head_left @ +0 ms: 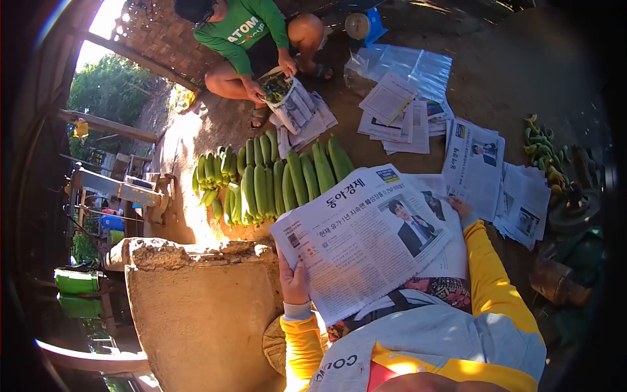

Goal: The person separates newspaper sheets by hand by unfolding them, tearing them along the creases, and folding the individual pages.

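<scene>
A printed newspaper (353, 255) with a photo of a person in a suit lies spread over my lap, tilted. My left hand (295, 282) grips its lower left edge, thumb on top. A second newspaper sheet (450, 258) shows from underneath on the right. My right hand (461, 208) is closed at the upper right edge of these sheets, its fingertips partly hidden. Just beyond the paper, long green gourds (260, 189) lie in rows on the ground. Close to my right hand is a pile of folded newspapers (467, 173).
A person in a green shirt (238, 32) sits opposite, both hands on a newspaper-wrapped bundle of greens (287, 98). Clear plastic sheets (415, 65) and more papers (395, 108) lie on the ground. A pale block (202, 307) stands at left; bananas (545, 150) lie far right.
</scene>
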Demonstrator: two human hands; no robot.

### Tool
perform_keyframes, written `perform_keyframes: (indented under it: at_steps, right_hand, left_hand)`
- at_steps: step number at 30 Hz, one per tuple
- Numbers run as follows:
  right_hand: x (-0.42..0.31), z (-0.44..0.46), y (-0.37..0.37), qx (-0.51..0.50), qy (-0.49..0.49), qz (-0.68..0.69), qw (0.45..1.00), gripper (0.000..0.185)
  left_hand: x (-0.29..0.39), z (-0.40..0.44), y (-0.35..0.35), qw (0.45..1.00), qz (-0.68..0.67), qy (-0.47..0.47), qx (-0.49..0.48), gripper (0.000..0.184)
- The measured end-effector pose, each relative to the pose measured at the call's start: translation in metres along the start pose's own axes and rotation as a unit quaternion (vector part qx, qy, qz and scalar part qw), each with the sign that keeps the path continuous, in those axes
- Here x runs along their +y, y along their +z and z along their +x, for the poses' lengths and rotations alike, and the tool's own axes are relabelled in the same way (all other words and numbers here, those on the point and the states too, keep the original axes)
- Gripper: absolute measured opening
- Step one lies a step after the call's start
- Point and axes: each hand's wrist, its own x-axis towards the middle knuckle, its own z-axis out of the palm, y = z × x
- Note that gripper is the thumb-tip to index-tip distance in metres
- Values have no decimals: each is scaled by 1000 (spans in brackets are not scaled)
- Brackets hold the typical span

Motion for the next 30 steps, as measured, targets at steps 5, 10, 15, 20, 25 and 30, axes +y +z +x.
perform_keyframes:
  at_steps: [5,10,15,20,25,30]
  right_hand:
    - [-13,27,-106,200,-64,-79,974,38]
    - [28,22,-236,456,-16,-143,878,42]
    - [44,-36,-283,591,32,-114,798,42]
    - [71,-32,-308,555,-57,103,823,40]
    - [-16,-3,-307,481,-161,177,843,39]
    - [-105,-16,-311,471,-224,328,788,40]
  left_hand:
    - [16,-4,4,1000,-20,6,6,58]
    - [23,-4,-4,998,-69,-7,-11,57]
    - [16,5,-10,999,11,-16,-33,55]
    - [-4,12,-32,996,40,-55,-60,49]
    - [-1,14,-28,995,57,-66,-54,42]
    - [-3,7,-25,996,51,-61,-29,39]
